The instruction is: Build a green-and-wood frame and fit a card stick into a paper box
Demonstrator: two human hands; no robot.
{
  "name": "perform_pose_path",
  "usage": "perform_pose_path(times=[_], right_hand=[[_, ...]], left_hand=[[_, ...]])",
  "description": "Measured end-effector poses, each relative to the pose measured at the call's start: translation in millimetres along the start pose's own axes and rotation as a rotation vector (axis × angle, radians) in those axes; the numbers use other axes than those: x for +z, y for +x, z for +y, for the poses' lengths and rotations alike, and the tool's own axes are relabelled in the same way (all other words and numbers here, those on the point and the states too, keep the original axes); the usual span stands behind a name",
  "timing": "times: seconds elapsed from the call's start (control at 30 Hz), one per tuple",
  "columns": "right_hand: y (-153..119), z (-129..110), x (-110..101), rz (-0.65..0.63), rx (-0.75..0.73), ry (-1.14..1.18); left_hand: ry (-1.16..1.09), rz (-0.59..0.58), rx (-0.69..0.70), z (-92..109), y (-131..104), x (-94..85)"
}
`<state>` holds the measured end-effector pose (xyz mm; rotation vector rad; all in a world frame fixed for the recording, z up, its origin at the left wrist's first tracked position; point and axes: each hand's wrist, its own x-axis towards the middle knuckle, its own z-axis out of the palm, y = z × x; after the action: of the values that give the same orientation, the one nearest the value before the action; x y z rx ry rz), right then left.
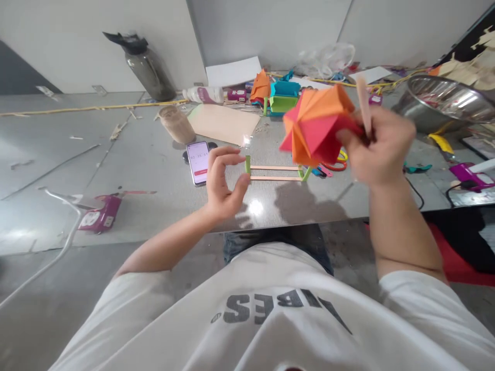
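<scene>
My right hand (381,147) is closed on an orange and red folded-paper shape (315,123), held up above the table. A pale wooden craft stick (363,105) sticks up from the same grip; how it joins the paper is hidden. My left hand (226,180) has its thumb and index finger curved apart, close to the left end of a small frame. Two parallel craft sticks (275,179) with green end pieces (305,173) make up this frame, lying on the table. Whether my fingertips touch its green left end, I cannot tell.
Left of the frame lie a phone (198,162) and a jar (177,124). Behind are a cardboard sheet (224,123), a bottle (149,69) and blue-green folded paper (284,98). A metal bowl (412,105) and a purple glue-gun-like tool (474,176) stand right; another purple tool (102,214) lies left.
</scene>
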<state>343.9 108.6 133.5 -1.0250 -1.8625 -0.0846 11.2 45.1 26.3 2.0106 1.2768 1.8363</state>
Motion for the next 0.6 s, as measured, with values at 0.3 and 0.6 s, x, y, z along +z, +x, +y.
perform_pose_path(times=[0.3, 0.6], right_hand=[[-112, -36, -6, 0.016, -0.098, 0.301], [-130, -24, 11, 0.027, -0.057, 0.435]], left_hand=[[-0.532, -0.381, -0.511, 93, -13, 12.5], [-0.814, -0.484, -0.824, 75, -27, 32.6]])
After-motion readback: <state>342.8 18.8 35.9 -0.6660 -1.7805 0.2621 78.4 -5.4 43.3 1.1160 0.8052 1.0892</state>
